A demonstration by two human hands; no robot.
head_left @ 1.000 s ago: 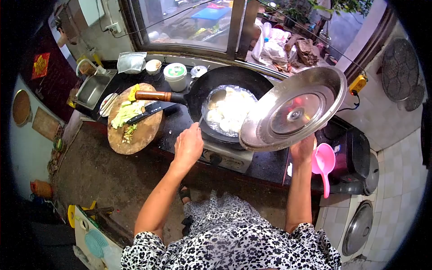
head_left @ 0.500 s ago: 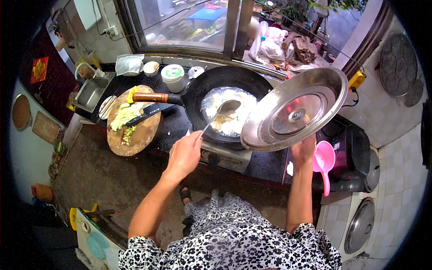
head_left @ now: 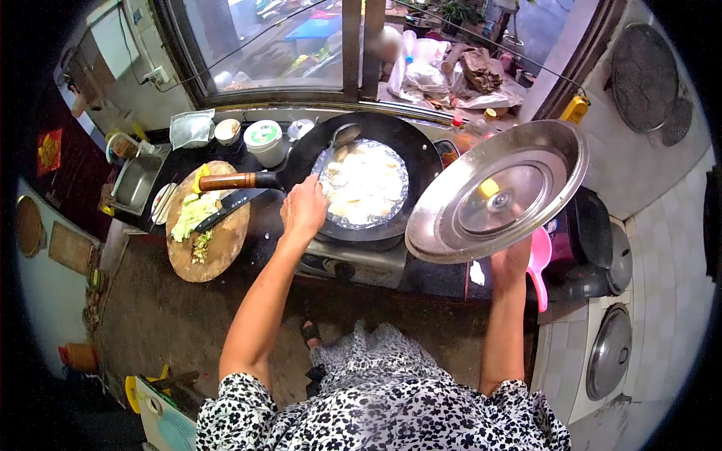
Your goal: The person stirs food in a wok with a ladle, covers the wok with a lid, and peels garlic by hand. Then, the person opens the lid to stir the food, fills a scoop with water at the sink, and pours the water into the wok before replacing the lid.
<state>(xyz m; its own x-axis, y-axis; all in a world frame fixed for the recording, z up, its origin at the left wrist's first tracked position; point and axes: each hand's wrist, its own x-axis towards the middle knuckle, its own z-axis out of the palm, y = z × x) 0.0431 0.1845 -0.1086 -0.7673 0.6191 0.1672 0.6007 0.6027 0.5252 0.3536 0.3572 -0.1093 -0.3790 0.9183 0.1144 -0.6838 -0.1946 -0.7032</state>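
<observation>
A black wok (head_left: 301, 165) with a wooden handle (head_left: 229, 182) sits on the gas stove (head_left: 353, 267). Bubbling liquid with pale food pieces (head_left: 366, 184) fills its middle. My left hand (head_left: 304, 207) is closed around the handle of a metal ladle (head_left: 347, 134), whose bowl is at the wok's far left side. My right hand (head_left: 513, 259) holds up a large metal lid (head_left: 459, 192), tilted, to the right of the wok. The fingers of that hand are hidden behind the lid.
Left of the wok, a round cutting board (head_left: 226, 244) carries a cleaver (head_left: 232, 209) and chopped green vegetable (head_left: 194, 213). A white tub (head_left: 265, 146) stands behind. A pink dipper (head_left: 538, 263) lies to the right, beside a black appliance (head_left: 583, 240). The sink (head_left: 135, 180) is far left.
The ladle has moved from the middle of the wok to its far left side, with my left hand farther forward. The lid stays raised at the right. The whole view has shifted somewhat.
</observation>
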